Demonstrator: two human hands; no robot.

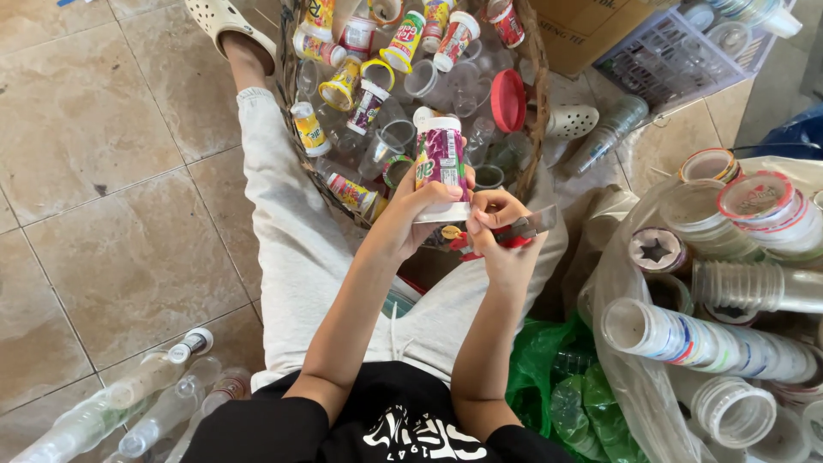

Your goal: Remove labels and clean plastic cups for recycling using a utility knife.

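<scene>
**Label cutting under way on one cup, basket still full**

Hands meet above the person's lap, over the near rim of the wicker basket [536, 129]. The left hand [410, 214] is clenched around a plastic cup with a magenta and green label [441, 159], held mouth-down. The right hand [497, 225] grips a small knife with a red handle [525, 230], its blade at the cup's rim. The label looks whole, so this cup seems barely started. Many labelled cups fill the basket, which suggests much work remains. Stacks of nested cups [703, 339] lie in a clear bag at the person's right, empty bottles [146, 394] on the tiled floor [103, 171] at the left.
</scene>
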